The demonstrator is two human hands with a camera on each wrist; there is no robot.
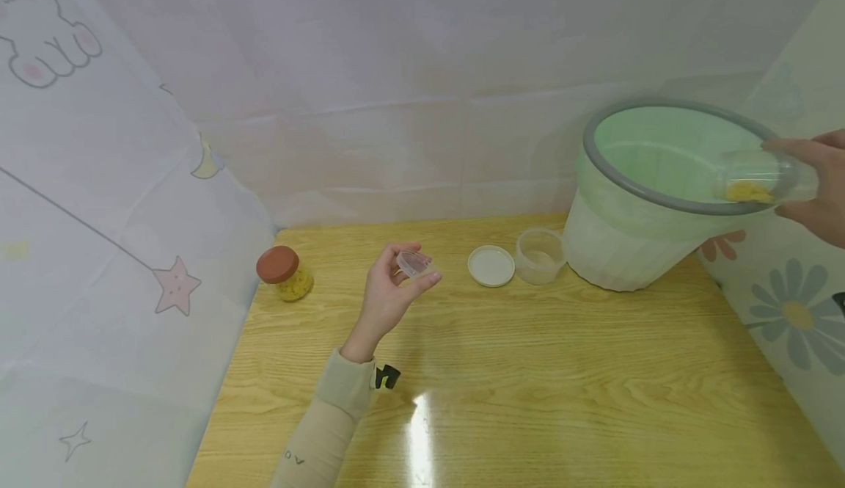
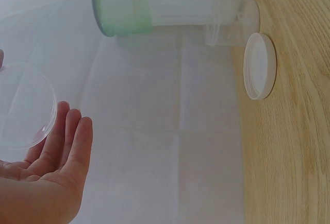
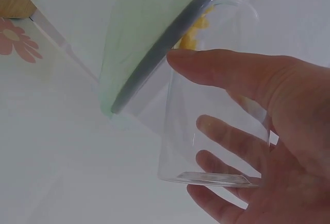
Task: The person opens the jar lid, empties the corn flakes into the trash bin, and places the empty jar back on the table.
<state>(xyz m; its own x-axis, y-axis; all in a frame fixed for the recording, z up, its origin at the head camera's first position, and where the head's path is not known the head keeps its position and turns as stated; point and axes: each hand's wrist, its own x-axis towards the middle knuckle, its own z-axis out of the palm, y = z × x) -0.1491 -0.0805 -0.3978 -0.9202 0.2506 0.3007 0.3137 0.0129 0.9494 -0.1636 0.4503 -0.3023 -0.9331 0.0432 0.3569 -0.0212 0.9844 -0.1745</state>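
My left hand (image 1: 385, 293) holds a clear round plastic lid (image 1: 413, 263) by its edge above the table. In the left wrist view the lid (image 2: 26, 105) is seen nearly face-on, fingers spread behind it. Off to the right, my right hand (image 1: 825, 191) grips a clear jar (image 1: 759, 165) tipped on its side over the rim of a pale green bin (image 1: 607, 235). Yellow pieces (image 1: 749, 192) lie near the jar's mouth, which points into the bin. The right wrist view shows thumb and fingers around the jar (image 3: 180, 141), its base toward me.
A jar with a reddish-brown lid (image 1: 277, 264) and yellow contents stands at the table's left edge. A white lid (image 1: 491, 266) and a clear tub (image 1: 540, 253) sit beside the bin. Printed cloth (image 1: 396, 143) hangs behind the wooden table (image 1: 502, 385) and at both sides.
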